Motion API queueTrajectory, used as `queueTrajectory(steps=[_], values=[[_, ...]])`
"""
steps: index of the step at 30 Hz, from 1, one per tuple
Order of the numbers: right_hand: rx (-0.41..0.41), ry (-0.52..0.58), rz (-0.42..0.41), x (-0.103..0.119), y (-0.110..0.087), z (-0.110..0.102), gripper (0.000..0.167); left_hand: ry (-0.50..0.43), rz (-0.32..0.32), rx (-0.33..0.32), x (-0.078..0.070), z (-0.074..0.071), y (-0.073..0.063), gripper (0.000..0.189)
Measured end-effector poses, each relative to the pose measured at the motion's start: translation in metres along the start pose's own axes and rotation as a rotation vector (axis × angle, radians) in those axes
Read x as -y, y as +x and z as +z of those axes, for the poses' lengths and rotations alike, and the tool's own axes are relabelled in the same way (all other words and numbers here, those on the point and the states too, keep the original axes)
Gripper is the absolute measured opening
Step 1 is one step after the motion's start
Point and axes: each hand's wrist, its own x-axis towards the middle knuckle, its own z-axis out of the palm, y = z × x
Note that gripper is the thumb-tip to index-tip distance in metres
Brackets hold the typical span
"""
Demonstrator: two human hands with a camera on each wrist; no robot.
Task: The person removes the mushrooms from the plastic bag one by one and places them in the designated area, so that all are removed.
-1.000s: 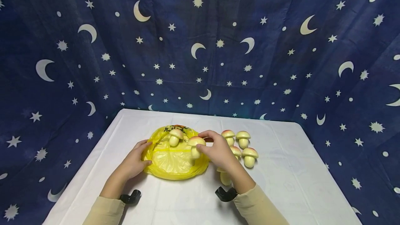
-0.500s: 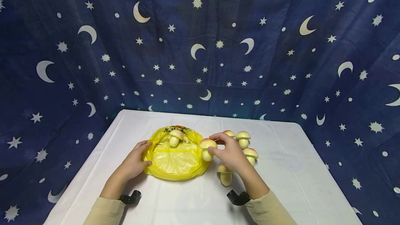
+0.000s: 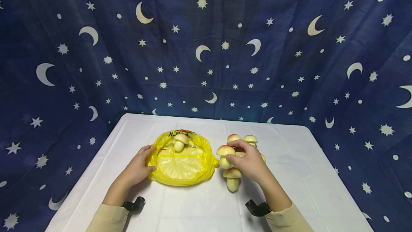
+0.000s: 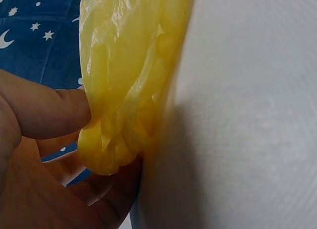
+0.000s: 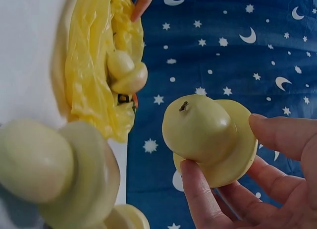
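A yellow plastic bag [image 3: 180,178] lies open-mouthed on the white table, its rim rolled. One cream mushroom [image 3: 181,142] with a reddish-tinged cap lies inside it toward the back. At the bag's left side, my left hand [image 3: 138,165] holds the bunched plastic between thumb and fingers [image 4: 74,112]. My right hand [image 3: 249,161], to the right of the bag, grips another mushroom [image 3: 226,155] by its cap. The right wrist view shows this mushroom's stem end [image 5: 190,127] facing the camera. A further mushroom [image 3: 232,180] lies just in front of the held one.
Behind the right hand are more mushrooms, among them one at the back left [image 3: 234,138] and one at the back right [image 3: 250,139], partly hidden by the hand. A dark blue curtain [image 3: 225,63] with moons and stars surrounds the table [image 3: 190,210].
My right hand has moved right with its mushroom, from over the bag to beside the other mushrooms. The left hand stays at the bag's left side.
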Motion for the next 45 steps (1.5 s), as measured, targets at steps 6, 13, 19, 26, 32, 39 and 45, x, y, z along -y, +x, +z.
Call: queueTrajectory(steps=[6, 13, 19, 26, 32, 39, 45], values=[[-0.019, -0.028, -0.012, -0.007, -0.008, -0.013, 0.038, 0.003, 0.015, -0.003, 0.0, 0.0, 0.0, 0.076], [-0.043, -0.07, -0.015, -0.015, -0.015, -0.026, 0.039, 0.006, 0.005, -0.003, 0.001, 0.001, 0.001, 0.076], [-0.061, -0.067, -0.007, -0.022, -0.02, -0.036, 0.038, 0.01, 0.003, -0.003, 0.0, 0.0, 0.001, 0.076], [-0.075, -0.108, 0.006, -0.028, -0.029, -0.044, 0.038, 0.005, -0.002, 0.003, 0.0, 0.0, 0.001, 0.076], [-0.087, -0.135, 0.014, -0.036, -0.035, -0.05, 0.038, 0.004, -0.003, 0.002, 0.001, 0.001, 0.001, 0.077], [-0.084, -0.154, 0.029, -0.047, -0.041, -0.053, 0.039, 0.006, -0.001, 0.006, 0.001, 0.001, 0.001, 0.077], [-0.062, -0.168, 0.066, -0.055, -0.047, -0.052, 0.038, 0.009, 0.004, 0.009, 0.001, 0.0, 0.001, 0.076]])
